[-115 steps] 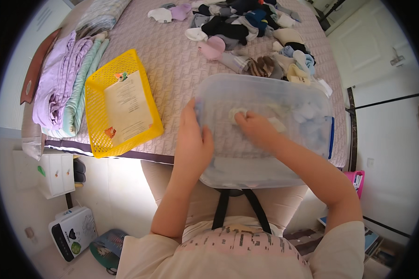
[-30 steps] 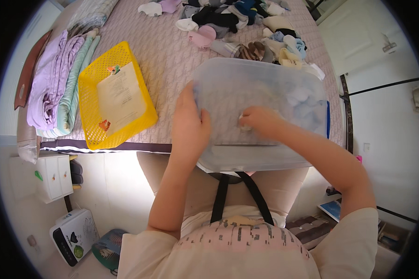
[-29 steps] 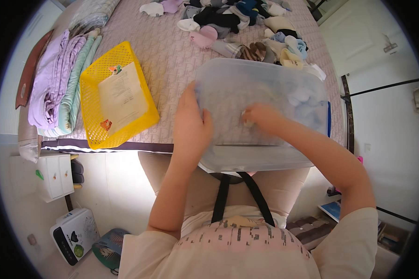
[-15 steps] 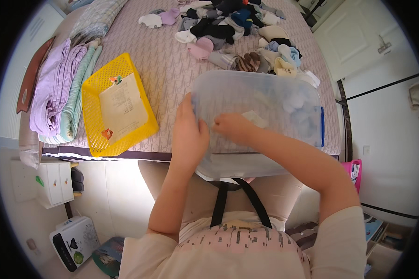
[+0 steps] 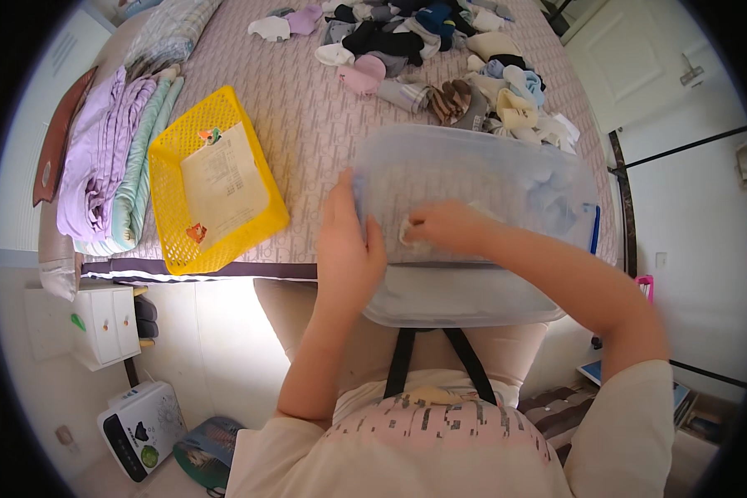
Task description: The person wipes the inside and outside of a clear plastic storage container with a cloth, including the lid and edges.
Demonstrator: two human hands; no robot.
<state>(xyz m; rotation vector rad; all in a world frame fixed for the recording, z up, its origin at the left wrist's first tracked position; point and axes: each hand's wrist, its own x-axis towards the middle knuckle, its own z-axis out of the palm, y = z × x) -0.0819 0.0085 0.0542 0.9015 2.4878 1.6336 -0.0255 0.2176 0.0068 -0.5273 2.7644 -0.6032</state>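
Note:
A clear plastic storage box (image 5: pixel 440 299) rests partly on the near edge of the bed and partly over my lap. My left hand (image 5: pixel 349 245) holds its left wall, fingers along the outside and thumb over the rim. Inside the box, my right hand (image 5: pixel 452 226) is closed on a small white cloth (image 5: pixel 407 233), crumpled at the fingertips; most of it is hidden by the hand. Pale bluish-white items show blurred through the right side of the box, next to a blue latch (image 5: pixel 595 228) on the outer wall.
On the bed (image 5: pixel 307 108), left of the box, stands a yellow perforated basket (image 5: pixel 275 217) with a paper sheet. Folded lilac and green bedding (image 5: pixel 100 166) lies beyond it. Many loose socks (image 5: pixel 390 41) are heaped behind the box. A white cabinet (image 5: pixel 108 328) stands lower left.
My right hand has moved slightly right within the box, and white cloth now shows at its fingertips. The whole box and my left hand appear a little further right, as does the surrounding view.

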